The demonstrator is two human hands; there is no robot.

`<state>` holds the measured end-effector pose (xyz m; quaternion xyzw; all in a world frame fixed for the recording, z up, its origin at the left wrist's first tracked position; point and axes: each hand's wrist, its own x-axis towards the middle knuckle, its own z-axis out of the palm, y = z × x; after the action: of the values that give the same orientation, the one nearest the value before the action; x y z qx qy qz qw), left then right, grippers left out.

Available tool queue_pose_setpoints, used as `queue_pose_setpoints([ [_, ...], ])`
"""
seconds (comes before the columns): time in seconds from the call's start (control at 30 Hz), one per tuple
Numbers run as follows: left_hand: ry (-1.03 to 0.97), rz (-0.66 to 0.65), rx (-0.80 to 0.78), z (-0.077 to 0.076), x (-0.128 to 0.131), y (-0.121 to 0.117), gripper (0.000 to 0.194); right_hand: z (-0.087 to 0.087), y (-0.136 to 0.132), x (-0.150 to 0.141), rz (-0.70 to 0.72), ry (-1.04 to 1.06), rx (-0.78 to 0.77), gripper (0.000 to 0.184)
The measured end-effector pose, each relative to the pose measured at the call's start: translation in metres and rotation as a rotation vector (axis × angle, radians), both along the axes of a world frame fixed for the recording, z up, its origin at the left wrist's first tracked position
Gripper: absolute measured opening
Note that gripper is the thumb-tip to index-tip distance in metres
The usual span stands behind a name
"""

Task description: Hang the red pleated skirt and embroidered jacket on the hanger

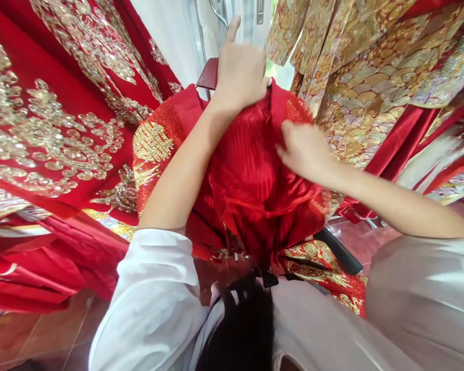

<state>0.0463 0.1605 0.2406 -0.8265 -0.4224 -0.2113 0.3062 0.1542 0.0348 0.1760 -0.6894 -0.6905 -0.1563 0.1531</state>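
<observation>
A red garment (247, 175) with a shiny ribbed lining and gold embroidery hangs in front of me on a dark red hanger (209, 74). My left hand (239, 72) is closed on the collar at the top of the garment, with its forefinger pointing up. My right hand (303, 149) pinches the red fabric just below and to the right of the collar. Both my sleeves are white.
More red robes with gold and silver embroidery (54, 118) hang close on the left. Gold brocade garments (375, 77) hang close on the right. A white wall with a metal hook (216, 13) is behind. Reddish floor tiles (42, 335) show below. A black bar (338, 250) sticks out lower right.
</observation>
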Motion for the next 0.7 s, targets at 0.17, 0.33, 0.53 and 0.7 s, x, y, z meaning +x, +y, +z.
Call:
queue_pose_setpoints([
  [0.17, -0.011, -0.064, 0.025, -0.003, -0.004, 0.004, 0.058, -0.046, 0.026, 0.033, 0.083, 0.220, 0.138, 0.037],
  [0.33, -0.083, -0.146, 0.028, -0.005, -0.006, 0.003, 0.059, -0.045, 0.056, 0.065, 0.081, 0.318, 0.331, 0.033],
  [0.53, -0.120, -0.222, 0.021, -0.007, -0.008, 0.007, 0.051, -0.066, 0.067, 0.069, 0.144, 0.573, 0.135, 0.016],
  [0.7, -0.148, -0.300, -0.006, -0.005, -0.012, 0.008, 0.039, -0.020, 0.058, 0.104, 0.326, 0.933, 0.345, 0.019],
])
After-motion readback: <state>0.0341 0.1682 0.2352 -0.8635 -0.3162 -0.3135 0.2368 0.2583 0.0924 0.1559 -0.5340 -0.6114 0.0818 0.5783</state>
